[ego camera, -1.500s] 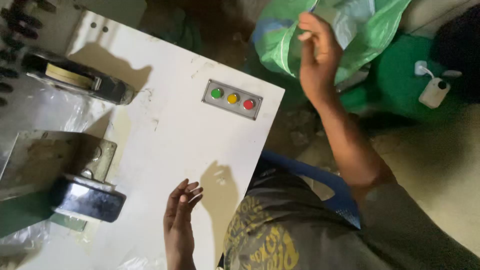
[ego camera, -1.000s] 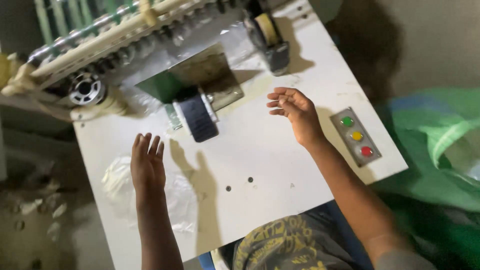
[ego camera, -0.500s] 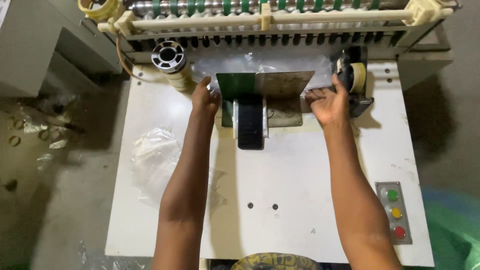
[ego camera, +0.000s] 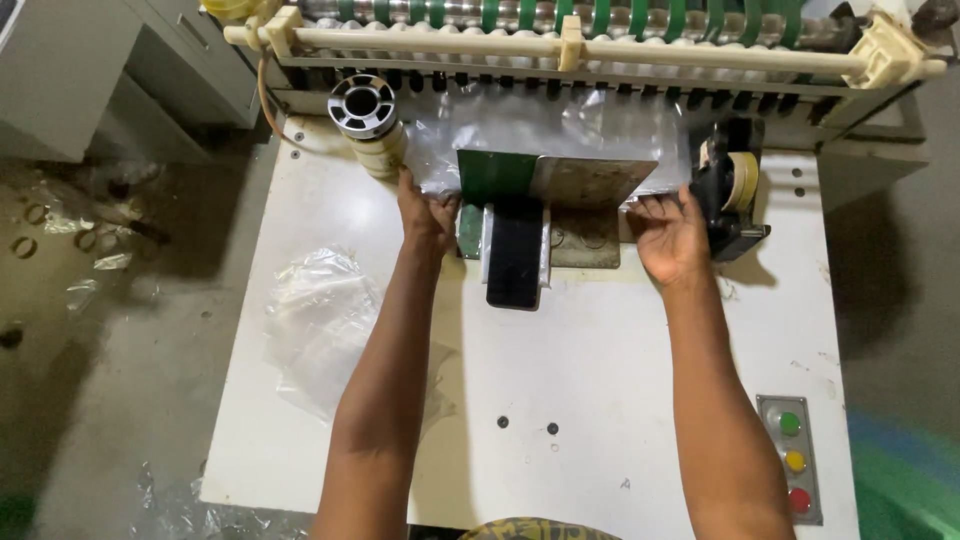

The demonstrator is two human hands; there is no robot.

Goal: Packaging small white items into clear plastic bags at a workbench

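Note:
A clear plastic sheet [ego camera: 560,125] lies stretched under the roller bar [ego camera: 580,45] at the back of a white machine table [ego camera: 620,400]. My left hand [ego camera: 428,215] pinches the sheet's near left edge. My right hand [ego camera: 668,235] pinches its near right edge, beside a tape dispenser [ego camera: 735,190]. Between my hands stands a green and grey metal plate [ego camera: 555,178] with a black block [ego camera: 515,255] under it.
A tape roll on a spool [ego camera: 365,110] stands at the back left. A crumpled clear bag [ego camera: 320,320] lies on the table's left side. A panel with green, yellow and red buttons [ego camera: 792,460] sits at the front right. Plastic scraps lie on the floor to the left.
My view swung from a green bag at the side back to the machine. Both hands went from the bare tabletop up to the plastic sheet's near edge and took hold of it.

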